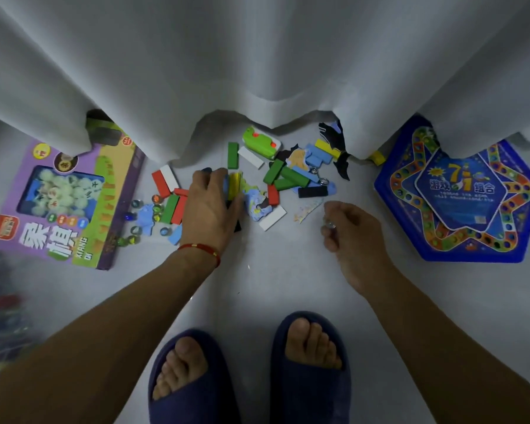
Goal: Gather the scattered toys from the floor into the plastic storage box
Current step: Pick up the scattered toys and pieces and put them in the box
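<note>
Under the curtain's hem [266, 96], on the floor, the left hand [210, 206] curls over a yellow block [235, 183] — long axis pointing away. Right hand [349, 231] pinches a marble [330, 224]; the storage box [0, 316] — blurred — lies far left, nearer the left hand.
</note>
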`<control>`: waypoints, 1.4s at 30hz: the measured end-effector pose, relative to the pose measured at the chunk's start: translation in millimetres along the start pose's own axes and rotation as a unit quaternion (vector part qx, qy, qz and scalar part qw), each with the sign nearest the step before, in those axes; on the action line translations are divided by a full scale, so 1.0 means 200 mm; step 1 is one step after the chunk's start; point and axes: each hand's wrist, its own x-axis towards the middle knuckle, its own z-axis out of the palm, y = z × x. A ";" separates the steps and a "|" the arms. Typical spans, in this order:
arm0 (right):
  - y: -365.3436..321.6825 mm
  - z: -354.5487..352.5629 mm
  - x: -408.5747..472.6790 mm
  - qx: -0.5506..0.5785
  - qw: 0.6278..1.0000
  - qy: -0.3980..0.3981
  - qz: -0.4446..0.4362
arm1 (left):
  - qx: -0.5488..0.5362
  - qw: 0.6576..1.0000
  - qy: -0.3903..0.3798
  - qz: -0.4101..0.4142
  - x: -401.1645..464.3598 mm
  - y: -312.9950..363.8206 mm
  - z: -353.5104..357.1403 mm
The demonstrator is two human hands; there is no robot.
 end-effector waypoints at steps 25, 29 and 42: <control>-0.19 0.20 0.31 -0.695 0.635 -0.010 -0.336 | 0.038 0.992 -0.109 0.056 0.25 0.28 0.05; -0.24 0.17 0.25 -0.430 0.864 -0.027 -0.261 | 0.035 0.992 -0.113 0.050 0.27 0.29 0.10; -0.31 0.00 -0.10 0.132 0.925 -0.350 0.071 | 0.005 0.992 -0.129 0.007 0.13 0.35 -0.06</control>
